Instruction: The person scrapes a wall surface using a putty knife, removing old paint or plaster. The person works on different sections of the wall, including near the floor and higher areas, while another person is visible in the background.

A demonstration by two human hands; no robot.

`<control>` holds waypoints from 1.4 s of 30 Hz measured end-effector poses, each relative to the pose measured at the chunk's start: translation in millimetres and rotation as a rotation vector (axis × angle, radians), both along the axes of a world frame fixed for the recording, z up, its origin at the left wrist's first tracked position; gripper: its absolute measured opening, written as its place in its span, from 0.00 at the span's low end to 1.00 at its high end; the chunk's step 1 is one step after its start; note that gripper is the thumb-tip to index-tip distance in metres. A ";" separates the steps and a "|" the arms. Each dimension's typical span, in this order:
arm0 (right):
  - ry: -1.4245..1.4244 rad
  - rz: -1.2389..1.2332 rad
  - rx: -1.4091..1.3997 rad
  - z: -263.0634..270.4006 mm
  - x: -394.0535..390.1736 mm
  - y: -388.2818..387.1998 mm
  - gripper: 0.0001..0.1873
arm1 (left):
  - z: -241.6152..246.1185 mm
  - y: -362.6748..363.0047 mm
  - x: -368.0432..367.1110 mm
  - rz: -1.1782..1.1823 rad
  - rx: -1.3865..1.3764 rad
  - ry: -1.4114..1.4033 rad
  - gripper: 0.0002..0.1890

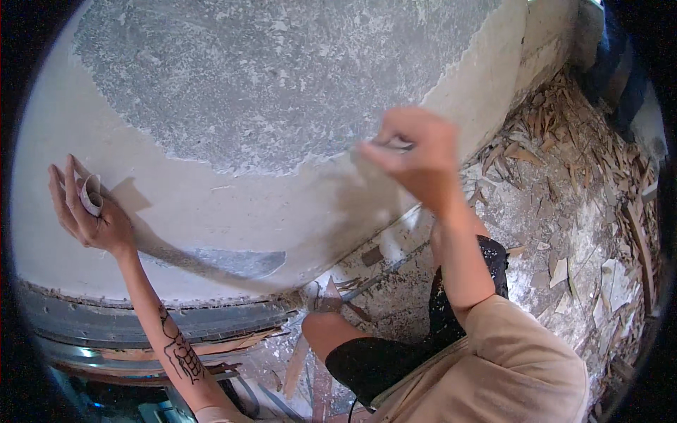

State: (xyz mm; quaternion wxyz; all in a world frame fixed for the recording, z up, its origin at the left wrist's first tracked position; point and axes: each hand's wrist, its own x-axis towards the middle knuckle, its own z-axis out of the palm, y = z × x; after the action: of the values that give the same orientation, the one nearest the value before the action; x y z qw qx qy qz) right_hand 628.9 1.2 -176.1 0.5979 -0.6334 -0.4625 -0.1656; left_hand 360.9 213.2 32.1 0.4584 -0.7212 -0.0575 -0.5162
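A pale plastered wall [254, 211] fills the space before me, with a large rough grey patch [275, 79] where the surface coat is gone. My left hand [98, 217] is at the far left, close to the wall, with a curled pale sheet or flake [92, 195] held among its fingers. My right hand [420, 153] is bent into a fist at the lower right border of the grey patch. Motion blurs it, and whether something thin sits in its fingers cannot be made out. A smaller grey bare spot [243, 261] shows low on the wall.
Dry leaves or brown scraps [550, 127] lie heaped along the wall's foot at right. Pale flakes [559, 272] litter the floor [523, 211]. A dark grey ledge or frame [95, 320] runs below the wall at lower left. My bent knee [328, 330] is near the wall.
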 end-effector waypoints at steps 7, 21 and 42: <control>-0.103 -0.030 -0.021 -25.2 -9.7 34.4 0.11 | -3.3 -3.6 13.8 -0.121 -0.035 -0.003 0.22; 0.015 0.045 0.007 -13.7 -13.5 16.6 0.10 | -3.6 -2.7 9.7 -0.079 -0.029 -0.027 0.20; -0.042 0.060 0.098 -21.9 -25.0 37.8 0.18 | -0.3 -2.0 9.2 -0.025 0.024 -0.008 0.23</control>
State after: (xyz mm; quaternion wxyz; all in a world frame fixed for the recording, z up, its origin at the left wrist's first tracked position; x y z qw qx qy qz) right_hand 603.9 39.0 -198.0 0.6229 -0.5856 -0.4852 -0.1832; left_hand 370.0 211.2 31.8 0.4602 -0.7143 -0.0444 -0.5253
